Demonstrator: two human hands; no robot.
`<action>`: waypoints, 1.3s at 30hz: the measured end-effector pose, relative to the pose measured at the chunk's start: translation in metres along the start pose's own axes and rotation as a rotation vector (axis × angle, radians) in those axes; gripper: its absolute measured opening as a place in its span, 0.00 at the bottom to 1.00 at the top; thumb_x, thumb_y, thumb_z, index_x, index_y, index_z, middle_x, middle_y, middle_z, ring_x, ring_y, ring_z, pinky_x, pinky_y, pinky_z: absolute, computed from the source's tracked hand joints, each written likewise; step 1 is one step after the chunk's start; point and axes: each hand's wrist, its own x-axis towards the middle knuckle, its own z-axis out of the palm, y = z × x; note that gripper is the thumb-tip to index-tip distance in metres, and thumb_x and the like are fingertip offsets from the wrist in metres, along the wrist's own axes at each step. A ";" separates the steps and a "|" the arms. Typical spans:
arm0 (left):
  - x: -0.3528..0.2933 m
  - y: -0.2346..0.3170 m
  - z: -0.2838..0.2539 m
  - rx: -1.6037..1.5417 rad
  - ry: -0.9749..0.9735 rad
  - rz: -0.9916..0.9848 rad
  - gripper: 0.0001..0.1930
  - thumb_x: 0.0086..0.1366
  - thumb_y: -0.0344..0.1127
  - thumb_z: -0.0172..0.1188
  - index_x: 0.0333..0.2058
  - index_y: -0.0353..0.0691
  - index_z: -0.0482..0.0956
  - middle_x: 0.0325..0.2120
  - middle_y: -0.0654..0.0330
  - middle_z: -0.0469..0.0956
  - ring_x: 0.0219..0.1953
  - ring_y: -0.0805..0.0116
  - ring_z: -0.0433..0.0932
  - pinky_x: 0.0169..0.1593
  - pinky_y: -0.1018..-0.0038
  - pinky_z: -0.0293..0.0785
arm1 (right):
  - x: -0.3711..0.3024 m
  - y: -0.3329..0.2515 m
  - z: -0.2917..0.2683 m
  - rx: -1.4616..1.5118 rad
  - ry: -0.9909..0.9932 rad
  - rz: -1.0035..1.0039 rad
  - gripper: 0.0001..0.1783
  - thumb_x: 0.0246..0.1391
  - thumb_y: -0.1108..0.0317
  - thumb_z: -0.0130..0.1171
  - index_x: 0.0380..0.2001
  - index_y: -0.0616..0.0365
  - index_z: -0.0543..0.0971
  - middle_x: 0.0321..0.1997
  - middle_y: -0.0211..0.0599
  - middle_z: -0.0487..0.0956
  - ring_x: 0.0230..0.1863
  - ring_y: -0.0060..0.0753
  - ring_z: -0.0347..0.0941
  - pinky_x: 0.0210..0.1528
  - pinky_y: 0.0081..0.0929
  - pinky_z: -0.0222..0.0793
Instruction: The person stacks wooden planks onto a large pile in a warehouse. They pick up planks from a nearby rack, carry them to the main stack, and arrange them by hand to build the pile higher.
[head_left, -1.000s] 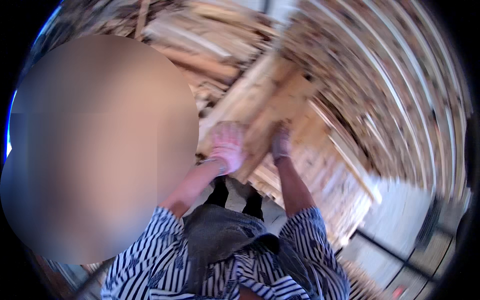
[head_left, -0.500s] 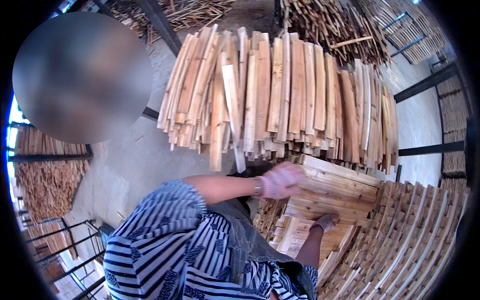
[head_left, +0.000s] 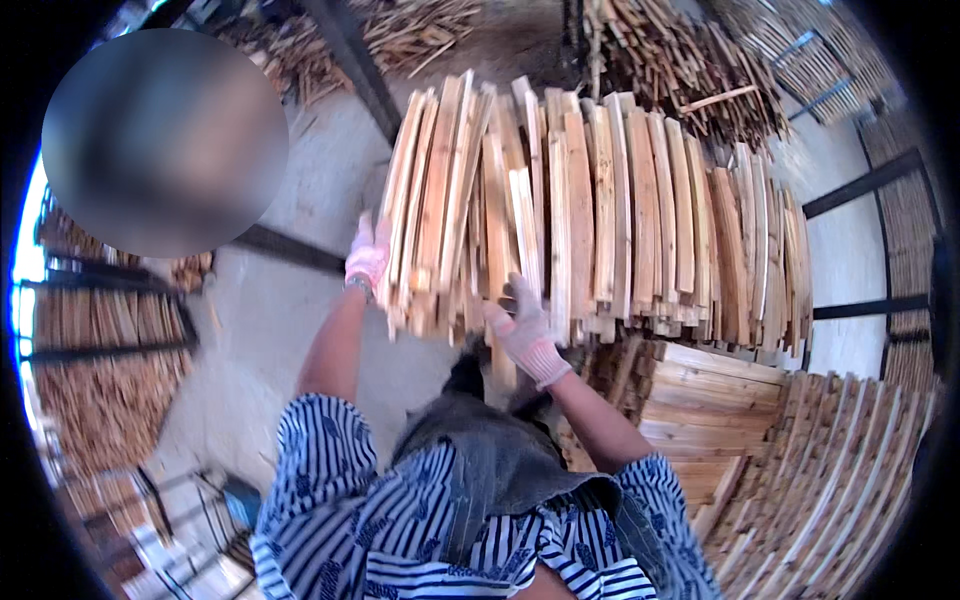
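A broad pile of long wooden planks (head_left: 640, 210) spreads before me, their near ends uneven. At its left end my left hand (head_left: 368, 252), in a pale pink glove, lies upright along the outer side with the fingers stretched. My right hand (head_left: 527, 328), gloved the same way, is at the near ends left of the pile's middle. Its fingers are apart, over a light narrow plank (head_left: 524, 230) that slants and sticks out. Whether the fingers press on the wood is hard to see. Neither hand grips a plank that I can make out.
Boards laid side by side form a flat panel (head_left: 710, 395) at my right, beside a tall stack of stepped strips (head_left: 840, 470). Dark metal bars (head_left: 300, 245) stand left of the pile. More timber (head_left: 110, 400) is stacked at far left, and loose sticks (head_left: 690, 80) lie beyond.
My left hand has gone from beside the laid boards to the pile's left end. My right hand has left the boards for the planks' near ends. The view has shifted.
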 end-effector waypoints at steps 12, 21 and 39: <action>0.053 -0.031 0.039 -0.905 -0.285 -0.544 0.40 0.68 0.71 0.45 0.63 0.42 0.70 0.50 0.56 0.79 0.48 0.62 0.78 0.55 0.64 0.75 | 0.163 -0.069 0.134 -0.067 -0.010 0.369 0.61 0.47 0.43 0.68 0.71 0.67 0.46 0.68 0.69 0.59 0.69 0.62 0.59 0.69 0.41 0.57; 0.039 -0.008 0.059 -1.114 -0.409 -0.582 0.44 0.67 0.66 0.54 0.67 0.34 0.60 0.59 0.53 0.71 0.59 0.63 0.70 0.63 0.66 0.66 | 0.185 -0.031 0.075 0.195 -0.094 0.412 0.59 0.45 0.45 0.73 0.67 0.70 0.51 0.56 0.62 0.76 0.57 0.52 0.75 0.59 0.36 0.68; 0.036 0.092 0.050 -1.459 -0.560 -0.601 0.38 0.62 0.61 0.63 0.63 0.43 0.67 0.55 0.54 0.75 0.55 0.56 0.76 0.60 0.57 0.73 | 0.171 -0.037 -0.027 0.278 -0.389 0.412 0.62 0.53 0.35 0.65 0.71 0.70 0.47 0.68 0.55 0.66 0.66 0.40 0.65 0.64 0.33 0.64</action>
